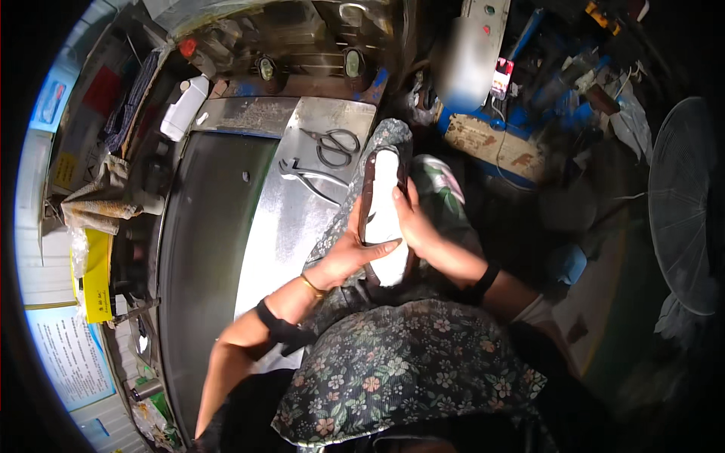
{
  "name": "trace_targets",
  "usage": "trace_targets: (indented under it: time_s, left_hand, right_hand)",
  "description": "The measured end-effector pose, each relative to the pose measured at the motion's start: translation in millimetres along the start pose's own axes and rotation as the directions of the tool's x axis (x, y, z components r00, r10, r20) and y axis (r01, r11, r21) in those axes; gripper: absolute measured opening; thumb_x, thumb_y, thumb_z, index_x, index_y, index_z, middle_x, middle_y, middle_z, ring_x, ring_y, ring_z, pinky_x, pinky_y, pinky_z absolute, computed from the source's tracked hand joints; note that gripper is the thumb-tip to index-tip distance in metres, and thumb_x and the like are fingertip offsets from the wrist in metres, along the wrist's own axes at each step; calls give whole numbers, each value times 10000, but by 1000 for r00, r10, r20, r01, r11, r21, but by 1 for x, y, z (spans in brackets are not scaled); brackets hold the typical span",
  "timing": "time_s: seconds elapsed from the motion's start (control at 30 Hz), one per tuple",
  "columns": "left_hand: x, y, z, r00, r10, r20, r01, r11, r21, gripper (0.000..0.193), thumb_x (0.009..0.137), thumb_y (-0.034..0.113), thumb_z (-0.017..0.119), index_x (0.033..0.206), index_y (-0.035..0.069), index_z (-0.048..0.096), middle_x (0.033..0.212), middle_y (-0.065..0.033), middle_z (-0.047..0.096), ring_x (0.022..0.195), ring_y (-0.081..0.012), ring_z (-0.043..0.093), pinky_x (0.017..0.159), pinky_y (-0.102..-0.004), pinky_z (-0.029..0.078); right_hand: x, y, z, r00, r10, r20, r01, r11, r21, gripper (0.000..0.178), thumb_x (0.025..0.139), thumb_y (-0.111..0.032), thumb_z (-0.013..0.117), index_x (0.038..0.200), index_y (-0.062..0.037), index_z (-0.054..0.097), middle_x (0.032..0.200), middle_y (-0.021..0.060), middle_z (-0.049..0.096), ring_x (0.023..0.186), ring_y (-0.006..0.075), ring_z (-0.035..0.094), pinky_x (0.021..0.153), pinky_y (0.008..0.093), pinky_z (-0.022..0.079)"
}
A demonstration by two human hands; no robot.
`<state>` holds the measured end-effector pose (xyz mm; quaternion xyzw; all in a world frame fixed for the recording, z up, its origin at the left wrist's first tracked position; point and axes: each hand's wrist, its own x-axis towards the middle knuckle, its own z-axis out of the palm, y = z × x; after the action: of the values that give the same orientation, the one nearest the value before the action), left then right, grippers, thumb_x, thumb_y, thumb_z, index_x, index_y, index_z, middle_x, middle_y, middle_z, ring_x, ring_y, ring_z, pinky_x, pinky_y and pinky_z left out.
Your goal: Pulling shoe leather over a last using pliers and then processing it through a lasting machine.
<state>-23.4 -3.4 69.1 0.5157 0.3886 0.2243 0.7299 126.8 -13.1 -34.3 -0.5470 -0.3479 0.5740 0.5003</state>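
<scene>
A dark brown shoe (368, 189) lies sole-up on my lap, with a white insole or sole board (384, 215) on its underside. My left hand (349, 253) grips the shoe from its left side, fingers stretched across the white part. From the right, my right hand (411, 223) presses on the shoe's edge with the thumb on the white surface. A floral apron (400, 370) covers my lap beneath the shoe.
A metal work table (302, 196) stands to my left, with scissors (336, 147) and pliers (306, 175) on it. A white bottle (183, 108) stands at its far corner. Machinery sits behind the table. A fan (680, 204) stands at the right.
</scene>
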Motion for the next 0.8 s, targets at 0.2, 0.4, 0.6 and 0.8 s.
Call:
trace_targets:
  time_s: [0.2, 0.4, 0.6, 0.8]
  left_hand:
    - [-17, -2, -43, 943, -191, 272, 237, 960, -150, 1022, 827, 58, 755, 1566, 46, 49, 1480, -108, 403, 1323, -196, 425, 1106, -328, 338]
    - [-52, -19, -15, 979, -186, 85, 55, 642, 765, 689, 885, 460, 693, 1363, 15, 472, 1146, -202, 670, 1078, -308, 655, 937, -376, 490]
    - [-62, -35, -9, 988, -38, -149, 132, 704, 697, 472, 969, 437, 568, 1223, 39, 548, 1006, -203, 702, 967, -379, 677, 822, -409, 521]
    - [-53, -21, -16, 984, 46, -173, 87, 721, 688, 325, 942, 388, 613, 992, 80, 705, 860, -149, 709, 764, -320, 695, 667, -376, 533]
  right_hand:
    - [24, -108, -34, 865, -495, 84, 286, 349, -892, 626, 977, -419, 515, 1463, -73, 325, 1324, 238, 541, 1143, 462, 560, 957, 494, 473]
    - [92, -87, 91, 670, 303, 678, 628, 256, -735, 516, 877, -471, 616, 1099, -8, 657, 1030, 238, 673, 970, 334, 666, 802, 449, 513]
    - [105, 17, 163, 828, 57, 558, 554, -240, -797, 499, 865, -429, 623, 1192, -53, 651, 1263, 172, 535, 1202, 379, 479, 938, 477, 454]
    - [120, -2, 141, 899, 18, 438, 432, -218, -875, 342, 873, -249, 580, 1113, -35, 697, 1183, 163, 603, 1054, 339, 606, 841, 461, 510]
